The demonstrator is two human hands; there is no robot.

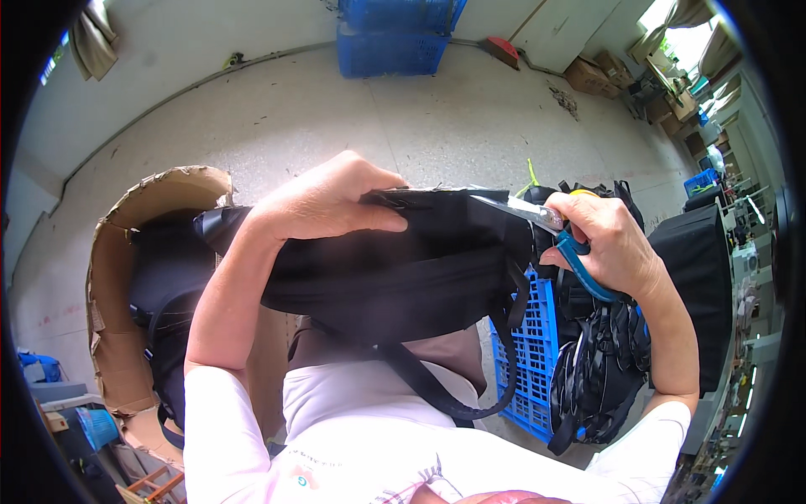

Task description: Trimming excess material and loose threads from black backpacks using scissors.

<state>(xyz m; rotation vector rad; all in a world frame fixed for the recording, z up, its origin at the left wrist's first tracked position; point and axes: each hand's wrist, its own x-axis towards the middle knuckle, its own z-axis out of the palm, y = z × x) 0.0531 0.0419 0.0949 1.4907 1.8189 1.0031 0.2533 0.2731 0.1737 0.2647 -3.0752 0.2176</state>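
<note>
A black fabric bag (386, 269) with a dangling strap (445, 403) lies across my lap. My left hand (332, 202) pinches its far edge between thumb and fingers, near the middle. In my right hand (609, 239) is a pair of scissors (579, 260) with teal handles. The blades point left and lie along the bag's far edge at its right end. Some loose threads stick up along that edge. Whether the blades are parted is hard to make out.
On my left stands an open cardboard box (113, 294) with black bags inside. A blue plastic crate (537, 361) and a heap of black bags (596, 378) are to my right. Blue crates (395, 50) stand by the far wall, near a red dustpan (501, 52).
</note>
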